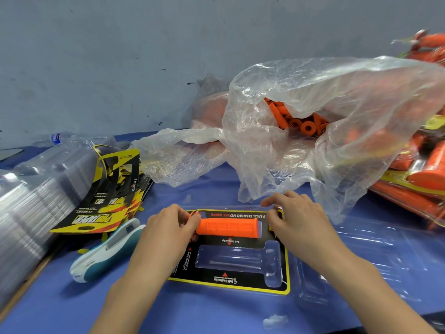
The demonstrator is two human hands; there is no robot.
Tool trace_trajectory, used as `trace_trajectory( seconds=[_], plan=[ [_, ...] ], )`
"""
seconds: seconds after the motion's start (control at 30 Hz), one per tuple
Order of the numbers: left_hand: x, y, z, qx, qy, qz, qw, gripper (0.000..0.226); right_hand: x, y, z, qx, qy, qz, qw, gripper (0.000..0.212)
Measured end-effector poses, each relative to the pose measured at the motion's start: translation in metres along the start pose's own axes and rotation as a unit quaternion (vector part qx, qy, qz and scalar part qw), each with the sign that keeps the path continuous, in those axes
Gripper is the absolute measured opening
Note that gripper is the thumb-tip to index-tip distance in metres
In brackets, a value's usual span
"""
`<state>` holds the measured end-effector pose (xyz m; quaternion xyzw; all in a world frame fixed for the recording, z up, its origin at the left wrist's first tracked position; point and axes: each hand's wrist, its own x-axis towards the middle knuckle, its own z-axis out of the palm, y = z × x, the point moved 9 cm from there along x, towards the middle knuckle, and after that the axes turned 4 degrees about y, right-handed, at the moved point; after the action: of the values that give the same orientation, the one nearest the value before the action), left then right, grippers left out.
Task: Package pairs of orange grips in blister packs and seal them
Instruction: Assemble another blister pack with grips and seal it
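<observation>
A clear blister pack with a black and yellow card (231, 283) lies on the blue table in front of me. One orange grip (228, 227) sits in its far cavity; the near cavity (238, 260) holds nothing. My left hand (168, 227) has its fingers curled at the grip's left end. My right hand (296, 218) covers the grip's right end, fingers bent down onto the pack's far right corner. A crumpled clear plastic bag (337, 112) behind the pack holds several loose orange grips (301, 121).
A stack of clear blister shells (36, 196) and printed cards (108, 201) lie at the left, with a white and teal stapler (106, 249) beside them. Finished orange packs (423, 174) pile up at the right. Another clear shell (361, 256) lies right of the pack.
</observation>
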<state>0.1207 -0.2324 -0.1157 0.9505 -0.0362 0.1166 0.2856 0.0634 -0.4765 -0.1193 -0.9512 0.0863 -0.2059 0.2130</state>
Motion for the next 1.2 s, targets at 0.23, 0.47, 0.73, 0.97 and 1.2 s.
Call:
trace_trajectory(
  seconds=[0.23, 0.47, 0.73, 0.97, 1.2],
  plan=[
    [0.012, -0.017, -0.033, -0.044, 0.033, -0.015, 0.998, 0.032, 0.000, 0.001, 0.000, -0.005, -0.009, 0.005, 1.000, 0.027],
    [0.012, -0.051, -0.038, -0.009, 0.019, -0.042, 0.999, 0.024, -0.002, 0.002, -0.003, 0.005, -0.013, 0.020, 1.000, 0.027],
    [0.009, -0.045, -0.039, 0.001, 0.024, 0.001, 1.000, 0.022, 0.001, -0.001, -0.007, 0.013, -0.017, 0.018, 1.000, 0.024],
    [0.015, -0.037, -0.043, -0.018, 0.066, 0.010, 0.998, 0.024, 0.021, -0.015, -0.019, 0.061, -0.007, -0.004, 0.998, 0.020],
    [0.021, -0.039, -0.045, -0.008, 0.080, -0.002, 0.997, 0.023, 0.035, -0.020, -0.024, 0.088, -0.043, -0.011, 0.995, 0.022]
  ],
)
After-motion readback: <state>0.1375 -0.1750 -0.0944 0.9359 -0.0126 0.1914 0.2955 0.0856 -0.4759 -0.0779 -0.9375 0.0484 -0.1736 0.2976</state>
